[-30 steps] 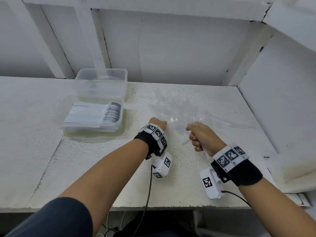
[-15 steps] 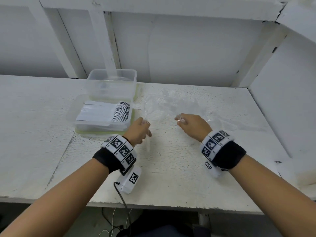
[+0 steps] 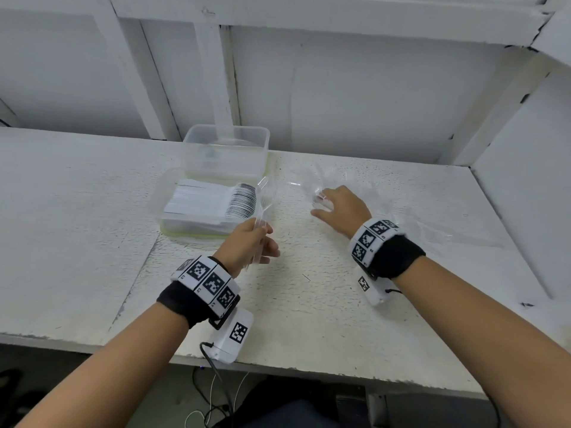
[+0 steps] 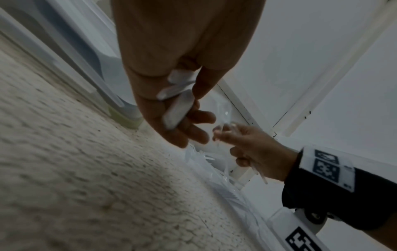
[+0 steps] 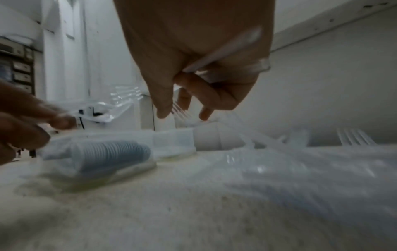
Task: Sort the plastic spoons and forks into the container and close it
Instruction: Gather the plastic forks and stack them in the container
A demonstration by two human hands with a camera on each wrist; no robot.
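My left hand (image 3: 256, 239) grips a small bunch of clear plastic forks (image 3: 264, 200), tines pointing up beside the container; their handles (image 4: 178, 108) show in its palm in the left wrist view. My right hand (image 3: 336, 205) is lowered onto the loose pile of clear cutlery (image 3: 349, 183) and holds a clear fork (image 5: 227, 51) across its palm, fingers curled. The clear container (image 3: 227, 149) stands open at the back. In front of it lies a shallow tray-like part (image 3: 173, 223) with a row of stacked spoons (image 3: 244, 200).
The white table (image 3: 92, 227) has a wall behind and a side panel (image 3: 525, 186) on the right. Clear plastic wrap (image 3: 448, 236) lies right of my right wrist. Cables hang below the front edge.
My left hand took up forks and moved left toward the container, raising them. My right hand went forward and down onto the cutlery pile.
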